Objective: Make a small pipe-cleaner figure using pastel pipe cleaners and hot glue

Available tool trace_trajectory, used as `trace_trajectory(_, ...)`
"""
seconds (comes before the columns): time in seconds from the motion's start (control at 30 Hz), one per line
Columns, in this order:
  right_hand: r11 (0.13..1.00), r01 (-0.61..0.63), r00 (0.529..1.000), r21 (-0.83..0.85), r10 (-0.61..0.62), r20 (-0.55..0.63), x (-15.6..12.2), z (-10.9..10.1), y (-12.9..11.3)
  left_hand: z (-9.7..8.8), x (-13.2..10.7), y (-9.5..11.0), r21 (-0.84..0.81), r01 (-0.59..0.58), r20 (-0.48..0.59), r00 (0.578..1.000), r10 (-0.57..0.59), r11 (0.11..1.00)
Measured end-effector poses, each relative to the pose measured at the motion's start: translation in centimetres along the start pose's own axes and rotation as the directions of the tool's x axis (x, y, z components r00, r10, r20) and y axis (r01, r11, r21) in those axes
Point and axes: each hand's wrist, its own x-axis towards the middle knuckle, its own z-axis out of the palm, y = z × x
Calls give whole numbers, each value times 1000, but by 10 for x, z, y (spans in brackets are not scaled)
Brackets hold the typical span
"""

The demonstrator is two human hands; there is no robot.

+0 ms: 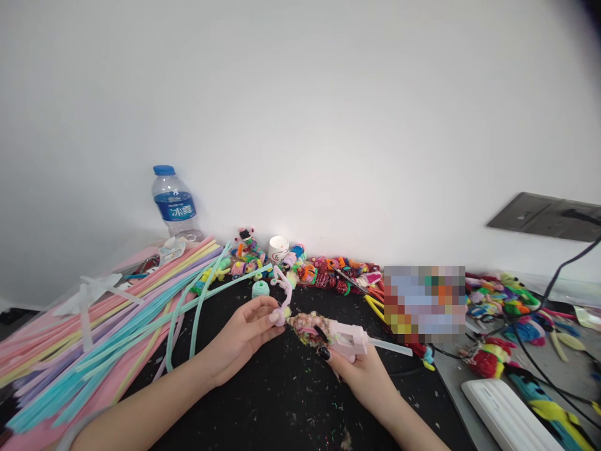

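Note:
Between the thumb and fingers of my left hand (253, 326) is a small pale-pink pipe-cleaner piece (283, 302) with a curled upper end. My right hand (359, 369) is closed round a pink hot glue gun (345, 338), whose front is caked in fuzz. Its nozzle points left, close to the pipe-cleaner piece; whether they touch I cannot tell. A clear glue stick (392, 346) sticks out of the gun's back. Just behind my left hand sits a mint-green coil (260, 289).
Bundled pastel pipe cleaners (141, 313) spread across the left, before a water bottle (173, 203). Several colourful pipe-cleaner figures and a white cup (278, 248) line the wall. A black cable (547, 291) hangs at right, near a white device (509, 413). Scraps dot the black mat (291, 401).

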Motion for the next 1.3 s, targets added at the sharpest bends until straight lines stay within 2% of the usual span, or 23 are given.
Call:
trace_trajectory(0.47,998,-24,1000,-57,24,1,-1,-1,7,-2,2,-5,-60,21,-12,1000,-21,998)
trace_trajectory(1.3,996,-45,999,-78,46,8,-1,1,15,-5,4,-9,-94,59,46,997,-55,994)
